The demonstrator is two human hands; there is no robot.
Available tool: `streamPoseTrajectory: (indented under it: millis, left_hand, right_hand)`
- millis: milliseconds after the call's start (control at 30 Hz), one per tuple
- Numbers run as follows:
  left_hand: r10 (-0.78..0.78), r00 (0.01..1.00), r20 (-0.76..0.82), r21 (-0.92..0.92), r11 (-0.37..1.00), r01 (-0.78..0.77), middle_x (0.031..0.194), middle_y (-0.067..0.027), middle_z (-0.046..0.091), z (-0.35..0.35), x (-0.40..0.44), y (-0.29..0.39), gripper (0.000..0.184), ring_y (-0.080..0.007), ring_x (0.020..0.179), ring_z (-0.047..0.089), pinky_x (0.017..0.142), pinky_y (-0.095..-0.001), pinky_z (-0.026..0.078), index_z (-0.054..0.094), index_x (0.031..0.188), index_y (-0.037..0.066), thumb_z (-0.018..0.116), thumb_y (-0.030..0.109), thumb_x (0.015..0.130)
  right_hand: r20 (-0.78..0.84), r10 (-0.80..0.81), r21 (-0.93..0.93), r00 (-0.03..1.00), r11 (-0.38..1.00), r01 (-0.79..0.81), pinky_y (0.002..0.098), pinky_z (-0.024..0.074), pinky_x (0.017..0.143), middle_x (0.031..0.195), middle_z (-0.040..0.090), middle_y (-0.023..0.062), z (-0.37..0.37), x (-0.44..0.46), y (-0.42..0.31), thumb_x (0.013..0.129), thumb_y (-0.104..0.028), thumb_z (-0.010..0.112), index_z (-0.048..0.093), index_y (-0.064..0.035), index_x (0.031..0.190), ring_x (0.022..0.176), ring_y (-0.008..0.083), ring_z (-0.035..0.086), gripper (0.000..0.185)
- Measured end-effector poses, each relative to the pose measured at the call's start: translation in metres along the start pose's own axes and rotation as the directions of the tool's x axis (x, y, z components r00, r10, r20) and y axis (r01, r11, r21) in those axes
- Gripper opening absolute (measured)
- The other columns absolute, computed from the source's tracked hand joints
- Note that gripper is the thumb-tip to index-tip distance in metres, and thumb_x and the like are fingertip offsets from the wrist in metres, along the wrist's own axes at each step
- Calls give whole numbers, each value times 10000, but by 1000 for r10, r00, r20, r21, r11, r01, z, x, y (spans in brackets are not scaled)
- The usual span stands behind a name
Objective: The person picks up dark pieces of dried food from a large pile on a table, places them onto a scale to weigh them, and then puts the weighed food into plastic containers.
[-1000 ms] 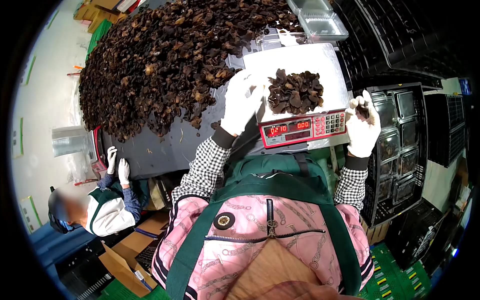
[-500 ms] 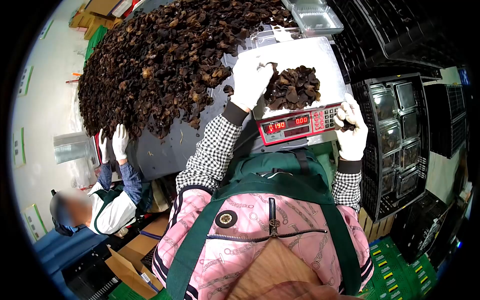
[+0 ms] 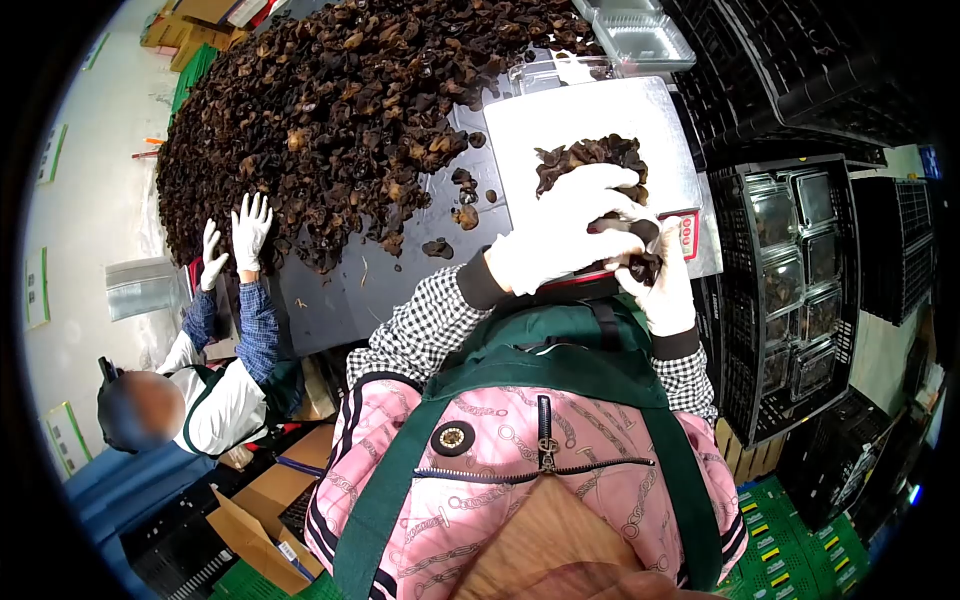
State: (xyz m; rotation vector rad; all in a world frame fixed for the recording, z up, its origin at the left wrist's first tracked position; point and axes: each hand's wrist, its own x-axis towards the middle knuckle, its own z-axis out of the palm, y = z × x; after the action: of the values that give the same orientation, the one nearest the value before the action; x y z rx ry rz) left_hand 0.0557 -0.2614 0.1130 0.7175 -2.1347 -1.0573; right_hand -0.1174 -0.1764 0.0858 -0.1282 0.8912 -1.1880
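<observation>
Both of my gloved hands meet over the front edge of a digital scale (image 3: 535,115). My left hand (image 3: 572,228) reaches in from the left, its fingers curled on a dark wood ear mushroom (image 3: 645,232). Below it, my right hand (image 3: 668,298) is closed around more dark wood ear pieces (image 3: 644,267). A small pile of wood ears (image 3: 592,155) lies on the scale plate, partly covered by my left hand. The scale's display is hidden, and only a bit of its red keypad panel (image 3: 688,235) shows.
A large heap of wood ears (image 3: 330,130) spreads over the grey table (image 3: 340,310). At the left, a co-worker's gloved hands (image 3: 250,235) are at its edge. Clear plastic trays (image 3: 640,40) stand behind the scale. Right of it, a black crate (image 3: 850,300) holds filled clear boxes.
My left hand has moved from the scale's left side to its front right, meeting my right hand, which shifted left. The display became covered. The co-worker's hands lifted slightly, fingers spread.
</observation>
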Motion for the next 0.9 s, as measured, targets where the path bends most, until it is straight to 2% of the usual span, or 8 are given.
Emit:
streamPoseTrajectory:
  millis: [67, 133, 200, 267, 467, 600, 733, 900]
  left_hand:
    - [59, 998, 23, 196, 979, -62, 1280, -132, 617, -18, 13, -4, 350, -276, 1221, 564, 1024, -391, 458, 686, 1152, 76, 756, 252, 858]
    - [-324, 944, -67, -24, 946, 323, 1152, -139, 679, -40, 23, -31, 339, -245, 1063, 659, 920, -346, 520, 687, 1155, 61, 735, 262, 887]
    - [21, 931, -363, 422, 895, 145, 1072, -139, 709, -53, 29, -96, 322, -216, 924, 700, 829, -304, 549, 690, 1147, 42, 697, 267, 916]
    - [-430, 807, -406, 187, 825, 533, 1159, -159, 694, -68, 40, -127, 420, -247, 1026, 685, 895, -331, 535, 664, 1197, 22, 663, 341, 925]
    - [-562, 719, -410, 305, 658, 688, 1294, -250, 616, -74, 63, -176, 709, -361, 1183, 617, 1003, -387, 485, 511, 1393, 13, 604, 525, 912]
    - [-536, 723, -436, 113, 765, 634, 1102, -180, 707, -68, 74, -216, 590, -268, 1065, 659, 902, -354, 506, 630, 1250, 6, 613, 502, 930]
    - [-615, 681, -399, -492, 770, 406, 880, -68, 710, -82, 86, -153, 434, -161, 867, 639, 874, -331, 469, 684, 1077, 23, 547, 429, 1008]
    - [-416, 856, -309, -347, 887, 305, 855, -70, 702, -90, 57, -64, 334, -129, 782, 647, 744, -280, 511, 684, 1121, -5, 544, 281, 1019]
  right_hand:
    - [196, -57, 70, 979, 997, 43, 207, 391, 484, 876, 604, 51, -31, 15, 8, 1011, -283, 533, 585, -31, 1218, 691, 129, 585, 331]
    - [203, -97, 63, 974, 994, 86, 208, 350, 471, 803, 552, 25, -27, 9, -1, 996, -264, 549, 605, -43, 1153, 618, 107, 500, 277]
    - [101, -174, 47, 980, 984, 170, 200, 309, 462, 823, 516, 14, -27, 0, -3, 1018, -230, 508, 591, -62, 1059, 625, 92, 458, 192]
    - [67, -232, 90, 970, 970, 226, 186, 336, 474, 876, 540, 21, -43, -2, -2, 1033, -214, 474, 575, -69, 1009, 689, 93, 510, 178]
    - [-98, -340, 33, 935, 938, 345, 205, 462, 584, 1063, 619, 75, -55, -5, -4, 976, -112, 581, 583, -27, 1122, 816, 141, 592, 169]
    - [-129, -376, -19, 917, 926, 377, 205, 413, 552, 928, 582, 27, -77, 6, 0, 1009, -170, 554, 584, -21, 1183, 723, 101, 541, 231]
    - [-196, -344, -132, 918, 937, 323, 199, 345, 488, 739, 479, -38, -73, 9, -7, 1038, -264, 518, 600, -11, 1184, 570, 52, 441, 303]
    - [-221, -370, -321, 902, 901, 291, 207, 334, 437, 668, 504, -40, -71, 18, -5, 1064, -294, 452, 634, 3, 1161, 510, 52, 438, 362]
